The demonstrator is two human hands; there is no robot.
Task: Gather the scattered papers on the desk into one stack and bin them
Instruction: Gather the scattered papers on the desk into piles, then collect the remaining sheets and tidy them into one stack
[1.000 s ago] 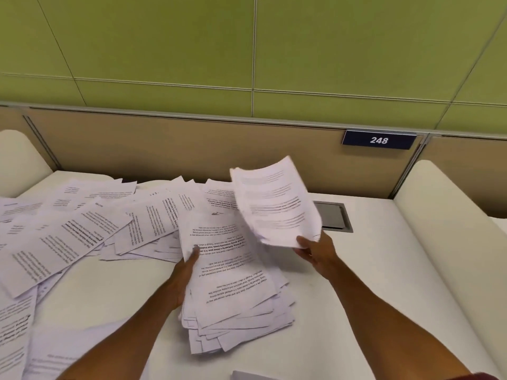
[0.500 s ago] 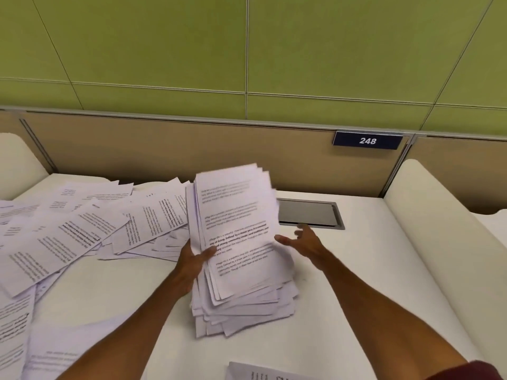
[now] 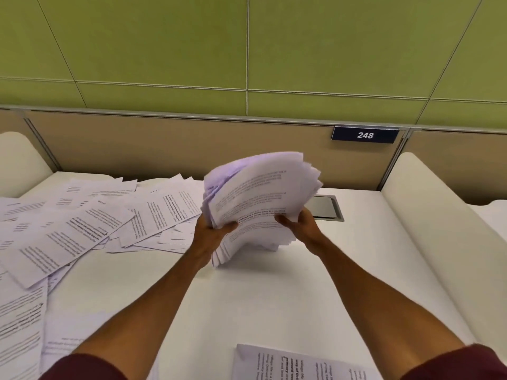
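Hands first: left hand (image 3: 211, 231) and right hand (image 3: 299, 226) each grip one side of the stack (image 3: 260, 193), thumbs on top and fingers curled under. It bows upward, and its bottom edge looks to be resting on the tabletop (image 3: 274, 297), about dead centre.

I'd guess maybe a third done. A big spread of loose sheets (image 3: 82, 229) lies from 8 to 10 o'clock of the stack, ungathered, plus one sheet (image 3: 296, 363) at 6 o'clock by the near edge. All of that has to join the stack, then the binning. No bin in view, so can't tell where that trip goes.
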